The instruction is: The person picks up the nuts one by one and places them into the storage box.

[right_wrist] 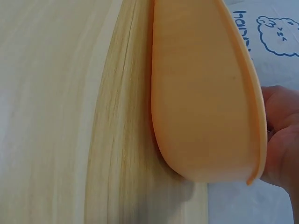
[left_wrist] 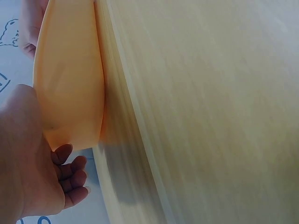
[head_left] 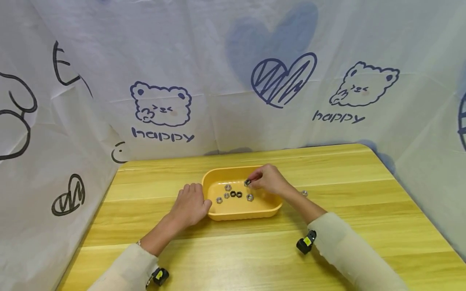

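Observation:
A yellow plastic tray (head_left: 240,216) stands on the table with several hex nuts on its floor. My left hand (head_left: 190,204) grips the tray's left end, thumb over the rim; in the left wrist view its fingers curl beside the end wall. Over the right part of the tray, my right hand (head_left: 271,180) pinches a hex nut (head_left: 247,182) between thumb and fingertips. Below lie silver nuts, one of them a larger nut (head_left: 250,197), and two dark nuts, including this dark nut (head_left: 239,194). In the right wrist view, the tray wall (right_wrist: 205,102) partly hides my right hand.
Another silver nut (head_left: 304,193) lies on the wooden table (head_left: 233,250), right of the tray and beside my right forearm. A white cloth (head_left: 218,81) printed with bears and hearts hangs behind the table and along its sides.

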The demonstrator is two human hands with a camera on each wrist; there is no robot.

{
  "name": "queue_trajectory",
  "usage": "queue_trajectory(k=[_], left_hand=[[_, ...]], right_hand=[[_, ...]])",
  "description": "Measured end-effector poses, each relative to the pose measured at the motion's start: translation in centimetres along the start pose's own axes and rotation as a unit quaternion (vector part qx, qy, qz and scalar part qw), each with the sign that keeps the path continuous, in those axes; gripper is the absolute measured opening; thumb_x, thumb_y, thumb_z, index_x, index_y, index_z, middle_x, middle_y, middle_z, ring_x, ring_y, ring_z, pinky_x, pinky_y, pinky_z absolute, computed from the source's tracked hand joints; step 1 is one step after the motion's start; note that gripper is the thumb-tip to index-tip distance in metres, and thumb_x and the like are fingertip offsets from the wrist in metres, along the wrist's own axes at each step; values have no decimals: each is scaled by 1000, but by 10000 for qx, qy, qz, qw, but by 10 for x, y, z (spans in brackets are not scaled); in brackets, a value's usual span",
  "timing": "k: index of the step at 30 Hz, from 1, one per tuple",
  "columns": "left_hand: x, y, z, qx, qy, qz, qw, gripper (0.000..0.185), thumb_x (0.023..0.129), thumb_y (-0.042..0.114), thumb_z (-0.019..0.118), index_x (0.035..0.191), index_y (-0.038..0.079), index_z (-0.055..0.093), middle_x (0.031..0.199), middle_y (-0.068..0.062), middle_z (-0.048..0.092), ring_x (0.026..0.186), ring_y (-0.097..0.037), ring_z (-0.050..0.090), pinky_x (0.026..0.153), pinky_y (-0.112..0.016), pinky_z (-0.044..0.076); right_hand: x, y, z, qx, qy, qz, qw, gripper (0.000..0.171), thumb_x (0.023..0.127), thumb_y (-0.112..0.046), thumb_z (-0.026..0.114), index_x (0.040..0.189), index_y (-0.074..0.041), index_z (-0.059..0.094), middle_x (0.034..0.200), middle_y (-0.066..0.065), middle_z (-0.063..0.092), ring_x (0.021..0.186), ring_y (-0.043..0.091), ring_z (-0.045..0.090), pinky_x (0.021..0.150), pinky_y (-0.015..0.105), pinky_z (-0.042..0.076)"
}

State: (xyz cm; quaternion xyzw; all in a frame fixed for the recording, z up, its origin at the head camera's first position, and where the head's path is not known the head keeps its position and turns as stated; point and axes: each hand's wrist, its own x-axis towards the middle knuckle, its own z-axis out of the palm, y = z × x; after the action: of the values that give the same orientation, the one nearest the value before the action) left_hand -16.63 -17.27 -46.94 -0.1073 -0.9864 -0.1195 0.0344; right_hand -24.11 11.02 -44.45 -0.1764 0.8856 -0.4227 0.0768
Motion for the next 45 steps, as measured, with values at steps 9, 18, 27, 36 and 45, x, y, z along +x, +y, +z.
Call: queue_trajectory(k=[9, 18, 27, 36, 45], left_hand=[[1, 0, -1, -1, -58, -19, 10000, 30, 93, 30, 48, 98, 1, 51, 90, -11, 46, 85, -28, 40, 77, -37, 31], [0, 0, -2, 21, -102, -31, 9999, 30, 93, 30, 49, 98, 1, 51, 90, -11, 47, 85, -28, 40, 77, -37, 32], [1, 0, -1, -31, -62, -35, 10000, 28, 93, 29, 50, 97, 1, 51, 90, -11, 47, 85, -28, 40, 76, -37, 32], [2, 0, -1, -3, -59, -33, 10000, 27, 93, 29, 50, 96, 2, 50, 89, -11, 46, 84, -28, 39, 76, -37, 32], [1, 1, 0, -76, -53, -76, 9999, 28, 93, 29, 50, 98, 1, 50, 89, -11, 46, 85, -28, 40, 77, -37, 32]], right_hand=[[9, -1, 11, -547, -28, -55, 9985, 19, 81, -10, 85, 99, -5, 81, 94, 7, 81, 83, 15, 74, 81, 32, 58], [13, -1, 23, -877, -167, 52, 9960, 13, 78, -8, 86, 90, -8, 81, 89, 5, 80, 77, 13, 71, 74, 29, 58], [13, -2, 25, -798, -297, 23, 9964, 14, 77, -4, 84, 91, -3, 80, 89, 9, 80, 72, 12, 72, 68, 25, 58], [15, -1, 29, -686, -369, 78, 9969, 15, 80, -5, 85, 94, -1, 79, 91, 10, 79, 67, 10, 71, 63, 22, 57], [13, -2, 29, -894, -337, -38, 9954, 14, 80, -8, 86, 91, -2, 81, 88, 8, 80, 67, 9, 69, 64, 22, 55]])
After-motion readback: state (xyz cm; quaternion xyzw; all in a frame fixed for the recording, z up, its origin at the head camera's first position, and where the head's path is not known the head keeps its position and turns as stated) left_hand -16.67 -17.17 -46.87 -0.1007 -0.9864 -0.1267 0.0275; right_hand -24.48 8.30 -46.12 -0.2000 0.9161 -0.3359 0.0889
